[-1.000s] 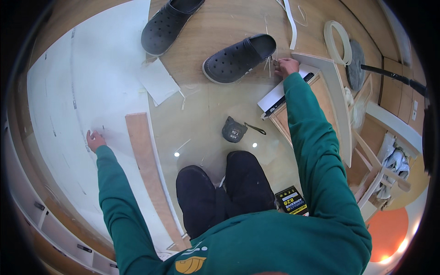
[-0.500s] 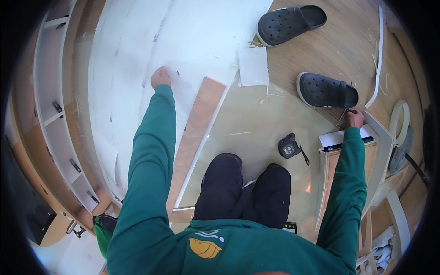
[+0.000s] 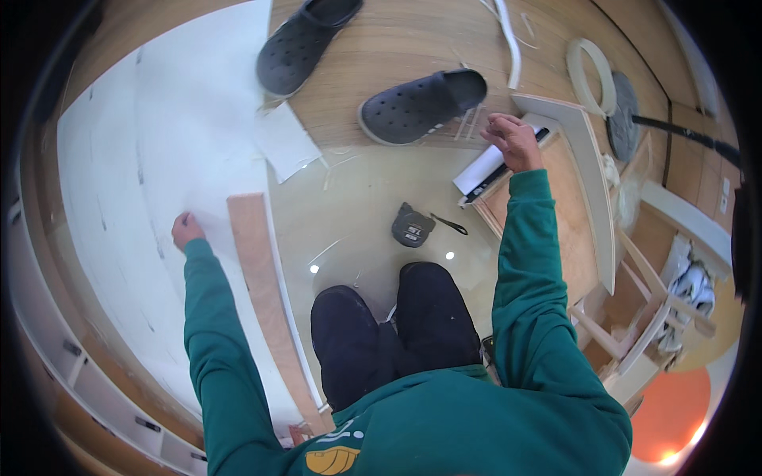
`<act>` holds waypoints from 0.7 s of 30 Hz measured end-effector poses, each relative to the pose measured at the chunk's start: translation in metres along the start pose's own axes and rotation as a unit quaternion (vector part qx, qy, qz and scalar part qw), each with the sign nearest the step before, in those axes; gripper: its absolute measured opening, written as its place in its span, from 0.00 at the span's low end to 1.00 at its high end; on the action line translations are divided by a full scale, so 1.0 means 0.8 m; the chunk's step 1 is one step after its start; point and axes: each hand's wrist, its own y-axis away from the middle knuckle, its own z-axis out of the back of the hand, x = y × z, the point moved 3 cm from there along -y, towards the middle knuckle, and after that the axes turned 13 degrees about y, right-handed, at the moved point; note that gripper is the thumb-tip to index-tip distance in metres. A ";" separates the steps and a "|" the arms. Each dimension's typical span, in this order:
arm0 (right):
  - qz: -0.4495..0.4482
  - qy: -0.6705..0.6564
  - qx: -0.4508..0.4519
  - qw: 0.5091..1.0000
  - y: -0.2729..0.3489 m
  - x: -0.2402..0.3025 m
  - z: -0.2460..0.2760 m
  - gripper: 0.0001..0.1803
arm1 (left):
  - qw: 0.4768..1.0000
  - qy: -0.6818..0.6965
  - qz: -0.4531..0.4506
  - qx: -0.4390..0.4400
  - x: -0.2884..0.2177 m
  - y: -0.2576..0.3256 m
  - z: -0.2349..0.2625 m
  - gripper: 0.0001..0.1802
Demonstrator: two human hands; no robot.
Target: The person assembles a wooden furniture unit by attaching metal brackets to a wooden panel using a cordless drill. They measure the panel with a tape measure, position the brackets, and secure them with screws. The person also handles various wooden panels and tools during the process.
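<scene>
A left hand (image 3: 188, 230) at a faintly printed white sheet (image 3: 103, 151) and a right hand (image 3: 513, 144) near a wooden drawer (image 3: 573, 222)'s edge flank a labelled tape measure (image 3: 412, 226), each grip's closure unclear.

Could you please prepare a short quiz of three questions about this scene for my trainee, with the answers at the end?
1. Which of the person's hands is over the white sheet, left or right?
2. True or false: the tape measure lies apart from both hands.
3. Fill in the gap: the reddish wooden strip lies along the ____ edge of the white sheet, as the person sees it.

Key:
1. The left hand; the right hand is by the nearer dark shoe.
2. True.
3. Right.
</scene>
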 end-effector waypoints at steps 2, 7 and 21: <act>0.022 0.001 0.004 1.000 0.010 0.015 -0.007 0.09 | 1.000 0.010 0.026 -0.010 0.005 0.002 -0.004 0.10; -0.001 0.045 -0.065 0.997 -0.023 0.010 0.000 0.08 | 0.999 0.022 0.034 0.006 -0.006 0.006 -0.006 0.11; -0.041 0.196 -0.028 0.979 -0.054 -0.016 -0.099 0.22 | 0.950 0.254 0.171 0.063 0.078 0.014 0.025 0.19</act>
